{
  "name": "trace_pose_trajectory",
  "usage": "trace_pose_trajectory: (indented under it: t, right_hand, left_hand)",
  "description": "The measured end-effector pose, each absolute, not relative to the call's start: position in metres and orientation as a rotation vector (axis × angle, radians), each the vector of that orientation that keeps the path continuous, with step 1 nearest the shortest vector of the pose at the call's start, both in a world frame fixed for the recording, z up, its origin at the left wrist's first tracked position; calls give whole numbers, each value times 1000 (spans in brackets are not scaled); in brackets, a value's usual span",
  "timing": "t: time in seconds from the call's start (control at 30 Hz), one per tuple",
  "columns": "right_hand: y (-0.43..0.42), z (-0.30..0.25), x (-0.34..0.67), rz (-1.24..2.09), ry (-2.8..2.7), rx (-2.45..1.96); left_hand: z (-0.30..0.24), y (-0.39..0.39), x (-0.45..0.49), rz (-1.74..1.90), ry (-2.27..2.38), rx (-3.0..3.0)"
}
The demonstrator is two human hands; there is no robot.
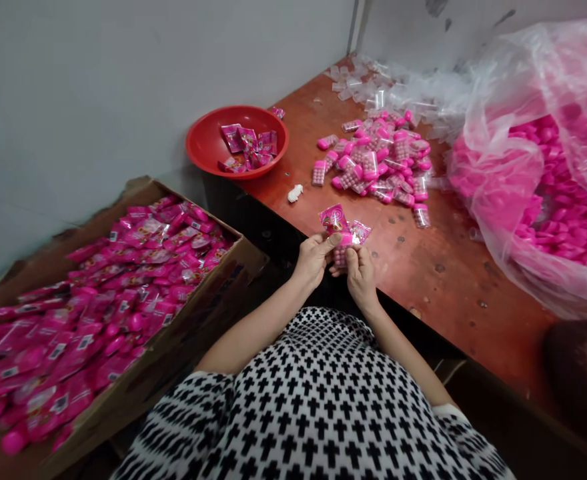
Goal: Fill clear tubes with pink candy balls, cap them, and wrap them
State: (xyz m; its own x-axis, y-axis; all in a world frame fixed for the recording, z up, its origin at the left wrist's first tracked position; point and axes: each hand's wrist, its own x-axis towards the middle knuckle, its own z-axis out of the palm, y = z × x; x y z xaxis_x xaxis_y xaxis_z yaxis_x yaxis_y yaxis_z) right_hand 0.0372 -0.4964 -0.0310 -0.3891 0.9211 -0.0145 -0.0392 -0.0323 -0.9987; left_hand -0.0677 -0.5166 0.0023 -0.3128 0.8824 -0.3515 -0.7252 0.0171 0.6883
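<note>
Both my hands meet at the near edge of the red-brown table (438, 267). My left hand (312, 257) pinches a small pink printed packet (334, 219) between thumb and fingers. My right hand (359, 270) is closed beside it on the same packet and on a small pink-capped candy container (342, 252) that sits partly inside it. The container's lower part is hidden by my fingers.
A red bowl (208, 143) with a few pink packets stands at the table's left end. A pile of pink-capped containers (381, 163) lies mid-table. A big clear bag of pink pieces (538, 167) fills the right. A cardboard box (213, 293) of filled packets sits lower left.
</note>
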Motion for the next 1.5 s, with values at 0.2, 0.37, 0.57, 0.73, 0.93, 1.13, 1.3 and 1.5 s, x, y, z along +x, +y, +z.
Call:
trace_pose_trajectory:
  t: [0.2, 0.37, 0.57, 0.73, 0.93, 1.13, 1.3, 1.5]
  right_hand:
    - [-499, -31, 36, 1545, -1434, -982]
    - [-497, -31, 36, 1806, -1259, -897]
    - [-495, -35, 36, 1661, -1241, -963]
    - [-495, -35, 44, 1930, -1147, -812]
    - [-490, -38, 45, 1918, -1078, -827]
    - [-486, -33, 31, 1952, -1122, -870]
    - [-476, -27, 42, 1902, -1231, -950]
    - [-458, -31, 61, 1714, -1215, -1032]
  left_hand:
    - [-4, -520, -74, 1544, 1026, 311]
    - [-9, -523, -79, 1479, 1079, 400]
    - [-11, -526, -71, 1496, 1120, 323]
    - [-16, -525, -77, 1593, 1061, 173]
    - [-19, -532, -70, 1534, 1049, 160]
    - [-10, -547, -74, 1549, 1094, 197]
    - [11, -566, -136, 2032, 1277, 179]
    - [-17, -535, -143, 1832, 1671, 606]
